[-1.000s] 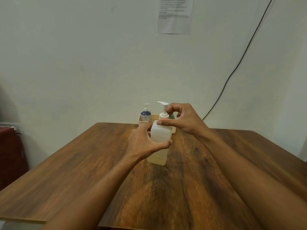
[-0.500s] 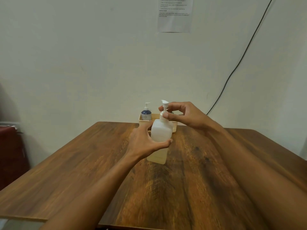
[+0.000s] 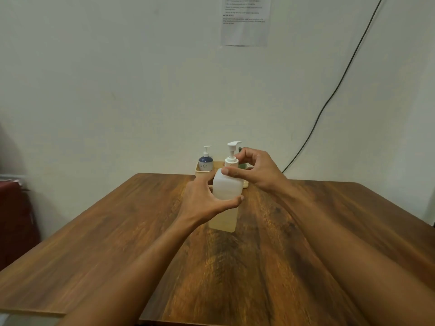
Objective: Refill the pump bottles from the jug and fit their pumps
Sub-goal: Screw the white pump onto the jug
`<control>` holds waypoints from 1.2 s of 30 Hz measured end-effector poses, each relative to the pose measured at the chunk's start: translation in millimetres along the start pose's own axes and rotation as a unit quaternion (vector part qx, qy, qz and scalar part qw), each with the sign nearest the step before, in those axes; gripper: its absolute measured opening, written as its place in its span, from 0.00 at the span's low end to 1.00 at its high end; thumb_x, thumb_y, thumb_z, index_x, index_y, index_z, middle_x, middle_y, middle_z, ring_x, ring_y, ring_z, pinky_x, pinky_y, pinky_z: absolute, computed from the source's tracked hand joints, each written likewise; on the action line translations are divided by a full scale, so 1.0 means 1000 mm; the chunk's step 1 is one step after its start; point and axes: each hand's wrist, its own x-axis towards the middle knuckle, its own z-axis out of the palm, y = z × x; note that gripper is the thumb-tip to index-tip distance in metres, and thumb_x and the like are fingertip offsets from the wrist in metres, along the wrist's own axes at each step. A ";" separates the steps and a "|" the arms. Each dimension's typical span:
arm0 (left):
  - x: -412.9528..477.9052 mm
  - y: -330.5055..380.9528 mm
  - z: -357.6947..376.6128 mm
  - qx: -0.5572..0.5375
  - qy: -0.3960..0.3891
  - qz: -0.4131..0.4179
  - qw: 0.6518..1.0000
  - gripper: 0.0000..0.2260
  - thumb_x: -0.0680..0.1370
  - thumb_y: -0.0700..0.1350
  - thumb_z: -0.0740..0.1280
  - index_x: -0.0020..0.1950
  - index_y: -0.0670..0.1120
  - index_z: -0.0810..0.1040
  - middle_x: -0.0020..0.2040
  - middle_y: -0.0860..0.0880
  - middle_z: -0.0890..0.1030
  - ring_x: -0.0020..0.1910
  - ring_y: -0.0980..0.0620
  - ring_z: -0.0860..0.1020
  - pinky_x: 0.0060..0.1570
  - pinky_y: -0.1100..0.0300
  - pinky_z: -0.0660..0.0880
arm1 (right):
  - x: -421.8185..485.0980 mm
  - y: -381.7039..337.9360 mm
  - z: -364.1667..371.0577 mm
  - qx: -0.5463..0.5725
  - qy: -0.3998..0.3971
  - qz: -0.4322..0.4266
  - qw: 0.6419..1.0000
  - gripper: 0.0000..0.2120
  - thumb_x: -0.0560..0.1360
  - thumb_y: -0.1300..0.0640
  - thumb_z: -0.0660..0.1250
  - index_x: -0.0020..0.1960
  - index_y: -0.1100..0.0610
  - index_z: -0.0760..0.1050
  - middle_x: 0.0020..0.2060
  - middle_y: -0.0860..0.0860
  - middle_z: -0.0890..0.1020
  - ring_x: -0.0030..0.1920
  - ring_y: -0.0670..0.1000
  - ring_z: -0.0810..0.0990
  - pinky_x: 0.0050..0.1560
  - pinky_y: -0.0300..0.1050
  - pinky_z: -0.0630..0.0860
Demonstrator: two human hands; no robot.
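A square translucent white pump bottle [image 3: 227, 189] stands upright on the wooden table [image 3: 117, 243], with pale yellowish liquid in its lower part. My left hand [image 3: 204, 203] is wrapped around the bottle's body from the left. Its white pump [image 3: 231, 152] sits in the neck, nozzle pointing right. My right hand [image 3: 256, 170] pinches the pump's collar with thumb and fingers. Behind, a small dark blue pump bottle [image 3: 205, 161] stands in a beige tray [image 3: 200, 171] by the wall. No jug is in view.
The tray sits at the table's far edge against a pale wall. A printed sheet [image 3: 246, 20] hangs on the wall and a black cable [image 3: 329, 97] runs down it at the right. A dark red piece of furniture [image 3: 14, 220] stands left of the table.
My right hand has turned around the pump collar, and the nozzle has swung from pointing left to pointing right. My left hand has kept its hold on the bottle's body.
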 end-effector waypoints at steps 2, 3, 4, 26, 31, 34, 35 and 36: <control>0.002 0.000 0.000 -0.001 -0.004 0.000 1.000 0.38 0.62 0.72 0.73 0.65 0.51 0.79 0.54 0.52 0.84 0.46 0.56 0.84 0.44 0.63 0.83 | 0.001 0.000 -0.001 0.001 -0.007 0.011 1.000 0.20 0.66 0.43 0.83 0.48 0.55 0.82 0.49 0.48 0.88 0.50 0.43 0.85 0.51 0.40 0.80; 0.002 0.001 -0.001 -0.001 -0.006 -0.001 1.000 0.39 0.62 0.72 0.73 0.66 0.51 0.79 0.54 0.52 0.84 0.47 0.56 0.84 0.44 0.62 0.84 | 0.000 0.001 -0.003 0.003 -0.011 0.019 1.000 0.19 0.68 0.44 0.83 0.50 0.53 0.82 0.50 0.47 0.88 0.53 0.44 0.85 0.53 0.42 0.80; 0.003 0.002 -0.001 -0.001 -0.006 -0.002 1.000 0.39 0.62 0.72 0.73 0.66 0.51 0.79 0.54 0.52 0.84 0.47 0.55 0.84 0.45 0.61 0.84 | -0.001 0.001 -0.004 0.008 -0.017 0.027 0.999 0.18 0.69 0.43 0.82 0.53 0.51 0.82 0.52 0.46 0.88 0.55 0.44 0.85 0.56 0.44 0.81; 0.017 -0.004 0.010 0.016 -0.002 -0.043 0.999 0.28 0.65 0.67 0.77 0.60 0.55 0.83 0.46 0.57 0.86 0.45 0.62 0.83 0.41 0.61 0.83 | -0.033 0.032 -0.008 0.104 -0.030 0.088 0.990 0.28 0.69 0.44 0.83 0.66 0.43 0.80 0.57 0.44 0.87 0.58 0.47 0.86 0.51 0.45 0.85; 0.023 -0.005 0.017 -0.017 -0.014 -0.038 0.999 0.28 0.66 0.65 0.79 0.62 0.53 0.83 0.48 0.56 0.86 0.46 0.61 0.83 0.41 0.64 0.83 | -0.029 0.032 -0.017 0.071 -0.023 0.083 0.994 0.26 0.67 0.43 0.83 0.63 0.38 0.81 0.56 0.41 0.87 0.57 0.46 0.87 0.52 0.46 0.86; 0.030 -0.005 0.025 -0.047 -0.025 -0.037 0.998 0.29 0.67 0.63 0.79 0.63 0.52 0.82 0.51 0.56 0.86 0.48 0.60 0.83 0.43 0.64 0.83 | -0.024 0.034 -0.026 0.051 -0.012 0.075 0.996 0.28 0.67 0.44 0.84 0.65 0.41 0.82 0.57 0.43 0.87 0.57 0.47 0.87 0.54 0.46 0.85; 0.033 -0.004 0.028 -0.057 -0.027 -0.035 0.997 0.28 0.67 0.63 0.79 0.63 0.53 0.82 0.51 0.57 0.85 0.48 0.60 0.83 0.43 0.64 0.83 | -0.023 0.035 -0.030 0.044 -0.007 0.074 0.996 0.29 0.67 0.44 0.84 0.66 0.44 0.82 0.57 0.44 0.87 0.58 0.47 0.87 0.55 0.46 0.85; 0.037 -0.004 0.031 -0.069 -0.031 -0.032 0.997 0.27 0.67 0.63 0.79 0.63 0.54 0.82 0.51 0.58 0.85 0.49 0.60 0.83 0.43 0.63 0.83 | -0.021 0.036 -0.033 0.037 -0.004 0.073 0.997 0.30 0.67 0.44 0.84 0.67 0.46 0.82 0.57 0.44 0.87 0.57 0.46 0.87 0.55 0.44 0.84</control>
